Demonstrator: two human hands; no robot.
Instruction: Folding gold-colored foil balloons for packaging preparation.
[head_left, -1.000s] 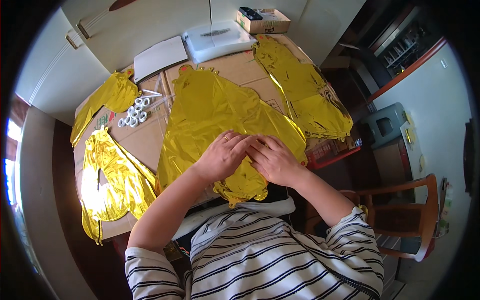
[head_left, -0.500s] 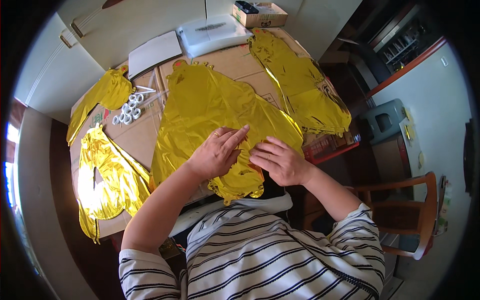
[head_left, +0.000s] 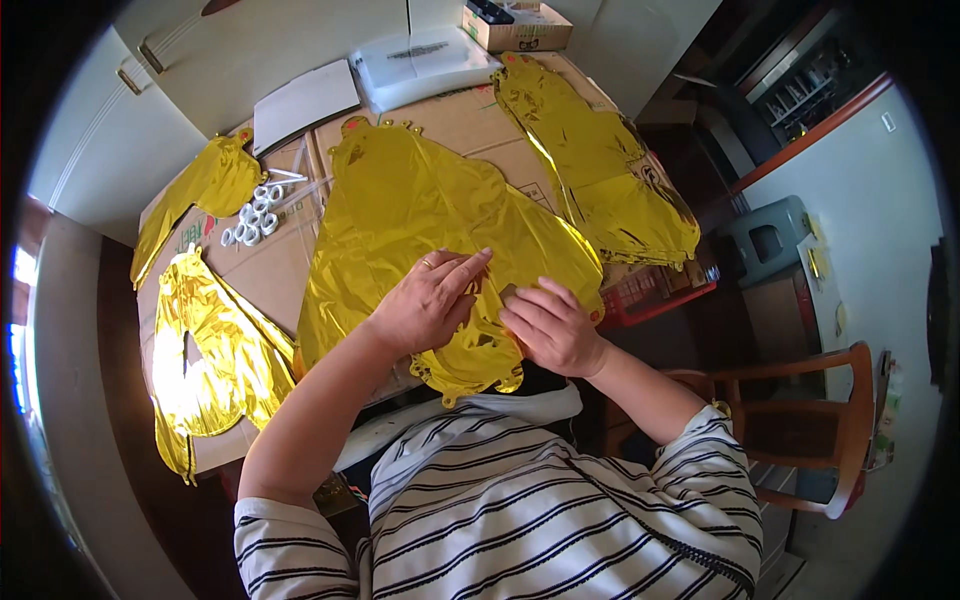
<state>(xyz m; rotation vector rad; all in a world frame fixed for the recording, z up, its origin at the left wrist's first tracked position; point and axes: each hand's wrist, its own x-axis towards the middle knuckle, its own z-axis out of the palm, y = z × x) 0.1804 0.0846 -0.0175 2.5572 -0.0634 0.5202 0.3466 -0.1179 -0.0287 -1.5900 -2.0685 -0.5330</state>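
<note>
The gold foil sheet point(head_left: 400, 220) lies across the cardboard point(head_left: 265, 265) to its near edge. There, the left hand point(head_left: 422, 305) stretches its fingers, the right hand point(head_left: 562, 332) half-curls; I can't tell whether either pinches foil.

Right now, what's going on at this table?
A person has the left hand and right hand, slightly apart, at the near part of the middle foil, gold and spread over cardboard. Another gold foil lies right; two more lie left, near some white rings.
</note>
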